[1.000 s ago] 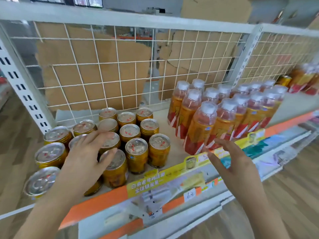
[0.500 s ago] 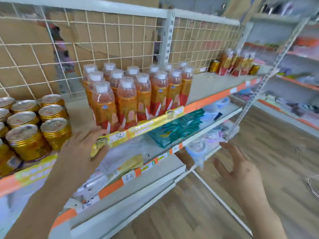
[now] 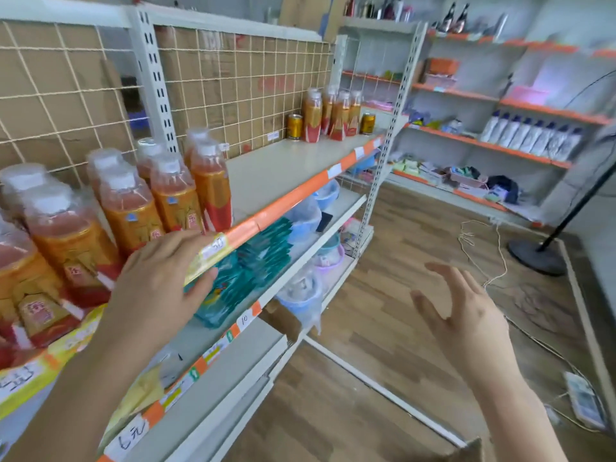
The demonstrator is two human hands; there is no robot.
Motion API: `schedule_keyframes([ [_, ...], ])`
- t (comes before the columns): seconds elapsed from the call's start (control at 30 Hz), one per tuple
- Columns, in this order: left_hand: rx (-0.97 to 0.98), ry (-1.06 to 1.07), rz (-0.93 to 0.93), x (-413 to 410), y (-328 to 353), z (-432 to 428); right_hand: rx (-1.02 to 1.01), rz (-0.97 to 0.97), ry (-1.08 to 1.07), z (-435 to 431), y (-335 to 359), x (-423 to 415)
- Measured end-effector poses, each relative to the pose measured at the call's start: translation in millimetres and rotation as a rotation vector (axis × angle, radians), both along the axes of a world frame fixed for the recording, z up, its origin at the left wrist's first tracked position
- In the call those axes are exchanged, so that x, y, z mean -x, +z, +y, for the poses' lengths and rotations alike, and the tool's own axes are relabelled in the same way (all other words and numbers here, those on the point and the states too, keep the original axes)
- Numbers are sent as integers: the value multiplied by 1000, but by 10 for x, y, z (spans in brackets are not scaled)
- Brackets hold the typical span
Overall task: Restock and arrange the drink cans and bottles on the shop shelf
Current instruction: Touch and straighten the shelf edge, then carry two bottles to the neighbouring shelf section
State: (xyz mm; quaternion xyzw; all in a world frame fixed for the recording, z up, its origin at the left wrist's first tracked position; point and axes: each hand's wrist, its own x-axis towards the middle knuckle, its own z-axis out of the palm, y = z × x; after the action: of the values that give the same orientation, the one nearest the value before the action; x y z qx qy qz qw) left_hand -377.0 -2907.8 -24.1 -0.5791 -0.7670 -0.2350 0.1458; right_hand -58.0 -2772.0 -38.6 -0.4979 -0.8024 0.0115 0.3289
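Observation:
Several orange drink bottles (image 3: 173, 198) with white caps stand grouped at the left of the white shelf (image 3: 276, 168). At the shelf's far end stand a few more bottles (image 3: 331, 115) between two gold cans (image 3: 295, 126) (image 3: 367, 123). My left hand (image 3: 160, 278) is open, fingers spread, in front of the shelf's orange front edge just below the near bottles, holding nothing. My right hand (image 3: 466, 311) hangs open over the wooden floor, away from the shelf, palm turned left.
Lower shelves hold teal packets (image 3: 253, 271) and plastic bowls (image 3: 300, 295). A second shelf unit (image 3: 500, 95) with white bottles stands at the right. A fan stand base (image 3: 536, 258), cables and a power strip (image 3: 583, 403) lie on the floor.
The view has swung right, away from the gold cans at the left, toward the shelf's far end. Both hands stayed open; the right hand drifted out over the floor.

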Motion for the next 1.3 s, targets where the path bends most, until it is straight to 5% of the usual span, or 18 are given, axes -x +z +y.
schedule_keyframes([
  [0.57, 48, -138, 19, 225, 145, 2628, 52, 49, -84, 2148, 71, 245],
  [1.3, 69, 181, -113, -173, 102, 5281, 99, -22, 183, 5706, 113, 125],
])
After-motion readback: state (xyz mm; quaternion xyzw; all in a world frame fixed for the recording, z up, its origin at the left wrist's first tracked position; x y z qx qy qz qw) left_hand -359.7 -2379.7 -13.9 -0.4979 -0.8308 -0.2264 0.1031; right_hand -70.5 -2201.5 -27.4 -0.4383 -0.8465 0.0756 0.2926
